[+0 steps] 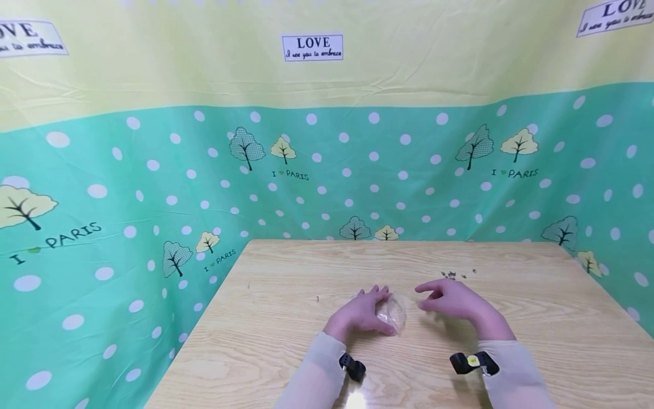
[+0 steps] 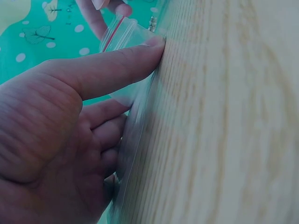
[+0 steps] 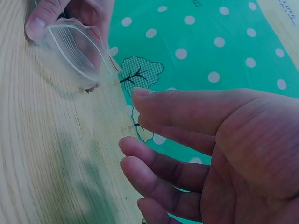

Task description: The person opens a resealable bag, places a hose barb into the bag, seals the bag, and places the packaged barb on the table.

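Observation:
A clear plastic zip bag (image 1: pixel 396 311) with a red line along its seal lies on the wooden table, its mouth gaping toward the right. My left hand (image 1: pixel 361 313) grips it, thumb on the near side and fingers on the far side. The right wrist view shows the bag's parted mouth (image 3: pixel 77 51) between that thumb and fingers. To the right, my right hand (image 1: pixel 452 300) hovers over the table, apart from the bag. Its fingers are loosely bent, and nothing shows between them and the thumb.
A little cluster of small dark pieces (image 1: pixel 452 275) lies beyond my right hand, with a stray piece (image 1: pixel 474 271) beside it. Another tiny piece (image 1: pixel 317 298) is left of my left hand. A patterned green and yellow curtain (image 1: pixel 327 170) surrounds the table (image 1: pixel 245 352).

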`<state>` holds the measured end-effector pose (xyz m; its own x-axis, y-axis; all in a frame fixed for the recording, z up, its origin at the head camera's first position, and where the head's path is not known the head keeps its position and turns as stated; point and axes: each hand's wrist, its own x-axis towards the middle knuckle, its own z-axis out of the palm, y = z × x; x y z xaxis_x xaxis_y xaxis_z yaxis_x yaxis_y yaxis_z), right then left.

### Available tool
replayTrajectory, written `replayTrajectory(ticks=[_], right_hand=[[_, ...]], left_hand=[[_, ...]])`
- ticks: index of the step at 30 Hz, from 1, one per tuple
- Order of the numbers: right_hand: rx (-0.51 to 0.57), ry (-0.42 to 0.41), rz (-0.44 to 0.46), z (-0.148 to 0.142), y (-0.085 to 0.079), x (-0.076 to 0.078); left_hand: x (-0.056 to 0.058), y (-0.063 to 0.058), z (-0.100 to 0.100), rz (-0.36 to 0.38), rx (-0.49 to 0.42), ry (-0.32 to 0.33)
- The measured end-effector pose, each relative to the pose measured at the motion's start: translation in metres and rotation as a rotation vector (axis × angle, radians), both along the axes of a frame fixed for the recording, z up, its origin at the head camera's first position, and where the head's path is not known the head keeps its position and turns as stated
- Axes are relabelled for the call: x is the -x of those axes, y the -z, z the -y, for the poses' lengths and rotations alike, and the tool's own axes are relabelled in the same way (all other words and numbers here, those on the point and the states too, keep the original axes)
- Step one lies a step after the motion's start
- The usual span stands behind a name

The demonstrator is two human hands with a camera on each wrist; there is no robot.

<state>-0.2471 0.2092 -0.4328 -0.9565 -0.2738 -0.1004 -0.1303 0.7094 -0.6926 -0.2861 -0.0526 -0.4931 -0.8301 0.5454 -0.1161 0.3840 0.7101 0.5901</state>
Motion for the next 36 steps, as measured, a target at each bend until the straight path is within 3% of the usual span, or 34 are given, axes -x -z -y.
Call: replayTrajectory(ticks=[8,13,23,36], right_hand=[[-0.007,0.007,-0.010,-0.006,-0.001,0.001],[-0.006,0.057,-0.002,-0.018,0.004,0.003],[0.056,0.208,0.002,-0.072,0.030,0.017],[0.008,0.385,-0.118,-0.120,0.061,0.037]], left_hand=[[0.001,0.001,0.001,-0.006,0.012,0.035],[0.003,0.004,0.002,-0.001,0.002,0.037],[0.001,0.000,0.001,-0.003,-0.004,0.034],[0.002,-0.001,0.001,0.008,0.002,0.030]])
